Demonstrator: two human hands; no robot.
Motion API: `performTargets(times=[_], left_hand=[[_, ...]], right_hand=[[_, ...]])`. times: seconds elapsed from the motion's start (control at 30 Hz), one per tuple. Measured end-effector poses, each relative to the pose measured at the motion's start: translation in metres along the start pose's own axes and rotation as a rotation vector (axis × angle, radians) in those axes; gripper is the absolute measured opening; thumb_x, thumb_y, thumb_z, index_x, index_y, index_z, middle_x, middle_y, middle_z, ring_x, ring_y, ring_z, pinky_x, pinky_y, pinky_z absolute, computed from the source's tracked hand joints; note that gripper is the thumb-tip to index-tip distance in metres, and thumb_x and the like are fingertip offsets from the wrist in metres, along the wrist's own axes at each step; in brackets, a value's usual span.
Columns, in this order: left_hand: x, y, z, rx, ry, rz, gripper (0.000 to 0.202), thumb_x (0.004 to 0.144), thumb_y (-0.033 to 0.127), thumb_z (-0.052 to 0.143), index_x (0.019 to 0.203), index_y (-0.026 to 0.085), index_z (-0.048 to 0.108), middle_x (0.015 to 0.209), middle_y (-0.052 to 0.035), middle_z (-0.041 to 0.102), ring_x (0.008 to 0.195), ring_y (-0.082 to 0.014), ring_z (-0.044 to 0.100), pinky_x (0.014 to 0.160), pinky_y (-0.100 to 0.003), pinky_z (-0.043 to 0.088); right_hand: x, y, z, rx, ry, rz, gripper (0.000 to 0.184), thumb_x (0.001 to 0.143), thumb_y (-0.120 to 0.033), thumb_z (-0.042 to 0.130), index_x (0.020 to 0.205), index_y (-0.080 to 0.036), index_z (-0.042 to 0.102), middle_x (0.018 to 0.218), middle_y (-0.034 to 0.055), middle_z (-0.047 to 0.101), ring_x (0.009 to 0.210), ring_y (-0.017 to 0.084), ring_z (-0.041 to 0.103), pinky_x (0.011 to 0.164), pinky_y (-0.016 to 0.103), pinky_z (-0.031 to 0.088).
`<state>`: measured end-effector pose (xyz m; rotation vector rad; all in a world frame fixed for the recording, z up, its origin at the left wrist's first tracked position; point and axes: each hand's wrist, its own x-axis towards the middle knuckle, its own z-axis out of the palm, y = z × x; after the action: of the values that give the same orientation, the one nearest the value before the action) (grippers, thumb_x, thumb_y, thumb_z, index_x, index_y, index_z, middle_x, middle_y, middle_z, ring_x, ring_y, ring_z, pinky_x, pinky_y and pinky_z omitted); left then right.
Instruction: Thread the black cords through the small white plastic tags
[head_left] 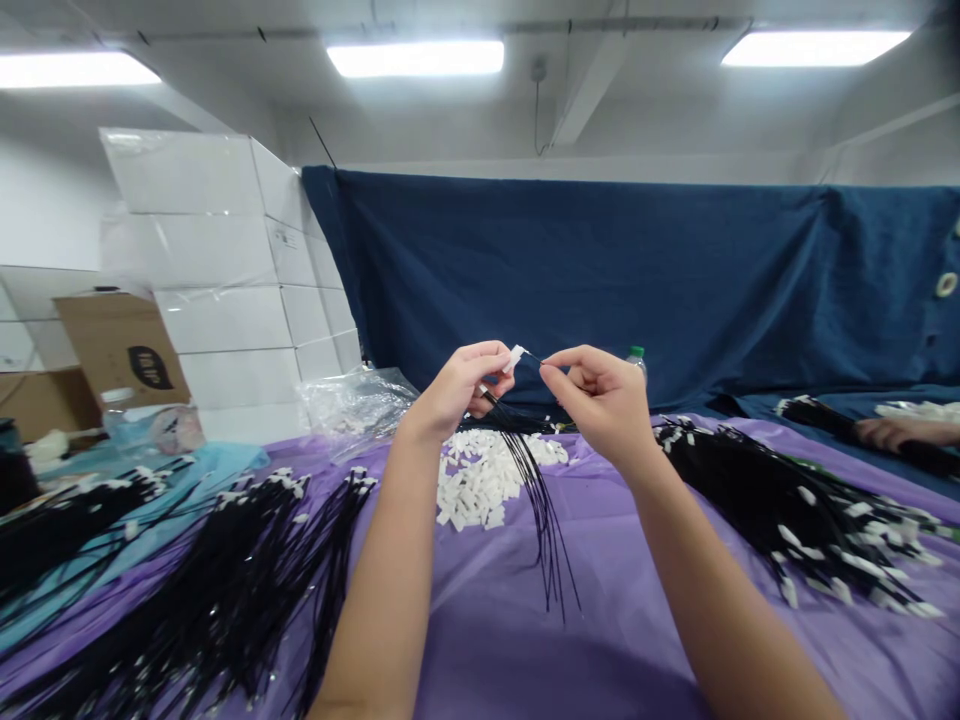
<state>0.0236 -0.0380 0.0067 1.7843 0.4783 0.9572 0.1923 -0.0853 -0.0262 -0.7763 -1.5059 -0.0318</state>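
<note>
Both hands are raised above a table with a purple cloth (517,630). My left hand (461,385) pinches a small white plastic piece (516,357) and also grips a bunch of thin black cords (544,500) that hang down onto the cloth. My right hand (600,395) pinches the tip of one black cord, which meets the white piece. A heap of loose white pieces (484,480) lies on the cloth just behind the hands.
A big pile of black cords with white ends (225,590) lies left, another (795,510) right. Another person's hand (896,432) rests at far right. Stacked white boxes (225,280), a clear bag (352,405), a bottle (636,358) and a blue curtain (675,280) stand behind.
</note>
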Motion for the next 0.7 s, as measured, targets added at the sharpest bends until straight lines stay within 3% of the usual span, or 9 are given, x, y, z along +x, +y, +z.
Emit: performTargets(times=[0.7], left_hand=[[-0.005, 0.004, 0.003, 0.022, -0.023, -0.005, 0.027, 0.083, 0.036, 0.053, 0.067, 0.017, 0.043, 0.061, 0.002, 0.04, 0.044, -0.0034, 0.019, 0.04, -0.019, 0.008]], right_hand=[[-0.002, -0.011, -0.005, -0.173, 0.021, -0.115, 0.013, 0.082, -0.025, 0.057, 0.073, -0.018, 0.064, 0.045, -0.0071, 0.031, 0.043, 0.006, 0.03, 0.048, 0.024, 0.03]])
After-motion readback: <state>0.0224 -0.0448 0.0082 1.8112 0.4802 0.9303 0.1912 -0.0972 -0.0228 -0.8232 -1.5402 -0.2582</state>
